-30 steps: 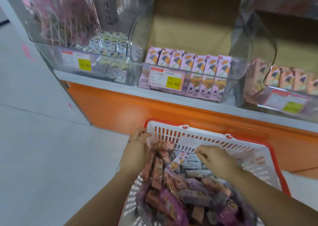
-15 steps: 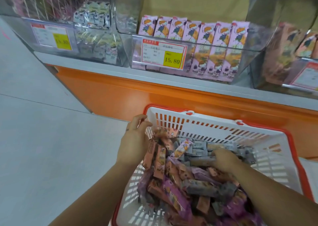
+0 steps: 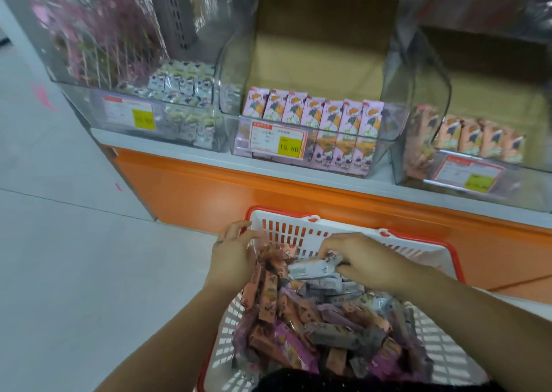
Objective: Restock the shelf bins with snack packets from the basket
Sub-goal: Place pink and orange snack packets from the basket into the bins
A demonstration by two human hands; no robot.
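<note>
In a white basket (image 3: pixel 298 232), the left hand (image 3: pixel 231 255) grips orange packets (image 3: pixel 265 288). The right hand (image 3: pixel 363 261) pinches a pale grey packet (image 3: pixel 310 268).

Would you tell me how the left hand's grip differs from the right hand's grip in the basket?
The left hand holds a bundle of orange packets by the basket wall; the right hand pinches one grey-white packet near the middle. The left hand's packets stand roughly on end; the right hand's packet lies crosswise. Both are over the basket.
</note>
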